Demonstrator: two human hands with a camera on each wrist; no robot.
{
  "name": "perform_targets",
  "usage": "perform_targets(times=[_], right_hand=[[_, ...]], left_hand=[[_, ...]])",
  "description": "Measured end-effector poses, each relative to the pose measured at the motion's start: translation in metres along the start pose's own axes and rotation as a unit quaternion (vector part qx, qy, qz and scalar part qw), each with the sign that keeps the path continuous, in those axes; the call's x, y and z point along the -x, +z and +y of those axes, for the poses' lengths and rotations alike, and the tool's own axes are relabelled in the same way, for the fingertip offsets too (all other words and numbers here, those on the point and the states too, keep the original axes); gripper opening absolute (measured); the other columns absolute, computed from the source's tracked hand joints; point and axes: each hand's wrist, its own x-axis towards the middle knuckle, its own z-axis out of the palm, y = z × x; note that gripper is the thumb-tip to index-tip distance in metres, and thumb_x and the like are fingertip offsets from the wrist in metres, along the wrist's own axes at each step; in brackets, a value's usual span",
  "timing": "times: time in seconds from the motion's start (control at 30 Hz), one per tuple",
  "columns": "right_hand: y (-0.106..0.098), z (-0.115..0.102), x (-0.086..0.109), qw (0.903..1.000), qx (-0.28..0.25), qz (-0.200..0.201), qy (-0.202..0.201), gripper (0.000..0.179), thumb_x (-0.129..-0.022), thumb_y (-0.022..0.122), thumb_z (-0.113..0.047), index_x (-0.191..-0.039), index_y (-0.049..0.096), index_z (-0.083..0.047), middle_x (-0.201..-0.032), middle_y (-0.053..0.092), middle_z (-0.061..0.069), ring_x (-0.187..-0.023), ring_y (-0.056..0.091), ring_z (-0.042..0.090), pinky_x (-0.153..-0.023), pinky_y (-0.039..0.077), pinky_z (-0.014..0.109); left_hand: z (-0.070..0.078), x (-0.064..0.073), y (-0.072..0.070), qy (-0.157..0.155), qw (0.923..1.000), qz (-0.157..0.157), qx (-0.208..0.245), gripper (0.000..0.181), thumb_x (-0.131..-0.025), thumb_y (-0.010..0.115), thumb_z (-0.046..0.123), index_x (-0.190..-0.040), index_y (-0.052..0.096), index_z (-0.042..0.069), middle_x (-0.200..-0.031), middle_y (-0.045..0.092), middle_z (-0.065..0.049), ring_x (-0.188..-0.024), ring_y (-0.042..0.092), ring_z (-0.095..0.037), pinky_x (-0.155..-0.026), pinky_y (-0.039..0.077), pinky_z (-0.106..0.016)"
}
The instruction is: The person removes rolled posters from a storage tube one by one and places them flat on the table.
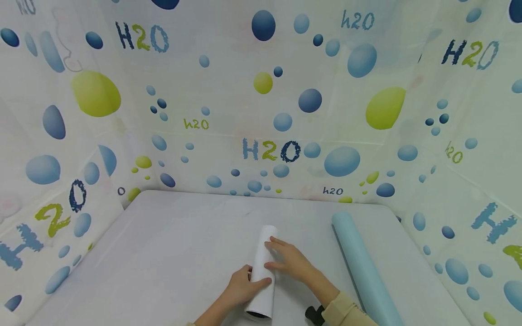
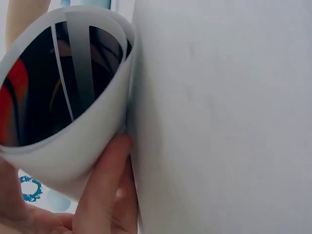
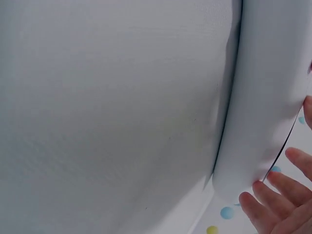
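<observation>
A white paper roll [image 1: 264,267] lies lengthwise on the white table, its near end open toward me. In the left wrist view the rolled sheet [image 2: 92,146] shows a dark inner face with orange and red patches. My left hand [image 1: 241,286] grips the roll near its close end, thumb across the top and fingers around the left side. Farther up, my right hand [image 1: 291,260] rests on the roll's right side with spread fingers. The right wrist view shows its fingertips [image 3: 261,187] touching along the loose edge of the sheet.
A longer light blue roll [image 1: 363,267] lies to the right on the table [image 1: 175,244]. A small black object [image 1: 315,314] sits beside my right sleeve, partly hidden. Behind and at both sides hang white sheets [image 1: 228,86] printed with bubbles and "H2O".
</observation>
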Motion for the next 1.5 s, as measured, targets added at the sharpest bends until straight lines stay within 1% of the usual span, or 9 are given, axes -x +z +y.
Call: perform_targets(times=[0.23, 0.53, 0.67, 0.77, 0.9, 1.03, 1.1, 1.23, 1.5], right_hand=[[0.005, -0.005, -0.002, 0.9995, 0.015, -0.027, -0.003, 0.067, -0.079, 0.061, -0.049, -0.131, 0.05, -0.008, -0.143, 0.035, 0.013, -0.13, 0.033, 0.03, -0.1, 0.034, 0.045], [0.004, -0.013, 0.0, 0.9989, 0.032, -0.034, -0.001, 0.063, -0.081, 0.062, -0.045, -0.13, 0.05, -0.007, -0.142, 0.036, 0.015, -0.129, 0.034, 0.032, -0.099, 0.035, 0.045], [0.003, -0.013, -0.001, 0.9988, 0.031, -0.038, 0.001, 0.063, -0.082, 0.062, -0.044, -0.13, 0.05, -0.006, -0.142, 0.035, 0.015, -0.129, 0.034, 0.031, -0.099, 0.034, 0.044], [0.002, -0.013, -0.003, 0.9988, 0.03, -0.039, 0.0, 0.063, -0.081, 0.062, -0.045, -0.13, 0.051, -0.006, -0.142, 0.036, 0.015, -0.129, 0.034, 0.031, -0.1, 0.034, 0.044], [0.003, -0.013, -0.004, 0.9988, 0.032, -0.038, -0.008, 0.063, -0.082, 0.061, -0.046, -0.131, 0.05, -0.008, -0.143, 0.035, 0.014, -0.13, 0.034, 0.03, -0.1, 0.034, 0.045], [0.003, -0.013, -0.003, 0.9991, 0.029, -0.025, -0.021, 0.068, -0.082, 0.062, -0.044, -0.135, 0.044, -0.007, -0.145, 0.031, 0.014, -0.13, 0.033, 0.03, -0.1, 0.034, 0.045], [0.003, -0.014, -0.003, 0.9992, 0.026, -0.018, -0.023, 0.072, -0.081, 0.064, -0.042, -0.138, 0.039, -0.005, -0.146, 0.028, 0.015, -0.13, 0.033, 0.031, -0.1, 0.034, 0.044], [0.003, -0.015, -0.003, 0.9996, 0.007, -0.015, -0.023, 0.079, -0.082, 0.064, -0.041, -0.141, 0.03, 0.0, -0.145, 0.029, 0.016, -0.13, 0.033, 0.031, -0.1, 0.033, 0.044], [0.007, -0.015, -0.002, 0.9986, -0.03, -0.041, -0.011, 0.086, -0.083, 0.056, -0.055, -0.143, 0.024, -0.002, -0.145, 0.031, 0.013, -0.128, 0.036, 0.028, -0.099, 0.036, 0.045]], left_hand=[[0.005, 0.003, 0.001, 0.002, 0.9997, 0.002, -0.026, 0.063, -0.079, 0.068, 0.042, -0.102, 0.051, -0.014, -0.085, 0.06, -0.016, -0.073, 0.06, -0.024, -0.059, 0.051, -0.038], [0.006, 0.002, -0.003, -0.002, 0.999, -0.025, -0.037, 0.073, -0.08, 0.066, 0.045, -0.107, 0.048, -0.02, -0.089, 0.06, -0.024, -0.077, 0.062, -0.032, -0.062, 0.052, -0.045], [0.007, 0.0, -0.005, 0.007, 0.9967, -0.03, -0.076, 0.077, -0.08, 0.064, 0.049, -0.11, 0.048, -0.019, -0.091, 0.059, -0.026, -0.079, 0.061, -0.035, -0.063, 0.051, -0.047], [0.011, -0.002, -0.01, 0.029, 0.9861, -0.021, -0.162, 0.089, -0.077, 0.062, 0.056, -0.122, 0.042, -0.017, -0.104, 0.054, -0.029, -0.091, 0.056, -0.038, -0.065, 0.05, -0.049], [0.018, -0.009, -0.019, 0.104, 0.9578, -0.015, -0.268, 0.104, -0.072, 0.065, 0.06, -0.141, 0.024, -0.005, -0.132, 0.035, -0.029, -0.117, 0.037, -0.044, -0.073, 0.046, -0.057], [0.025, -0.017, -0.028, 0.193, 0.9338, -0.046, -0.298, 0.108, -0.069, 0.071, 0.055, -0.146, 0.015, 0.003, -0.147, 0.019, -0.021, -0.132, 0.018, -0.042, -0.081, 0.04, -0.062], [0.027, -0.02, -0.03, 0.219, 0.9266, -0.07, -0.297, 0.109, -0.068, 0.073, 0.052, -0.146, 0.013, 0.005, -0.15, 0.015, -0.016, -0.135, 0.013, -0.039, -0.085, 0.039, -0.062], [0.029, -0.024, -0.033, 0.246, 0.9206, -0.108, -0.283, 0.109, -0.067, 0.076, 0.048, -0.147, 0.013, 0.006, -0.151, 0.011, -0.015, -0.137, 0.012, -0.033, -0.088, 0.037, -0.061], [0.022, -0.026, -0.039, 0.233, 0.9283, -0.15, -0.248, 0.107, -0.069, 0.074, 0.047, -0.148, 0.01, 0.011, -0.152, 0.009, -0.013, -0.134, 0.023, -0.032, -0.094, 0.034, -0.057]])
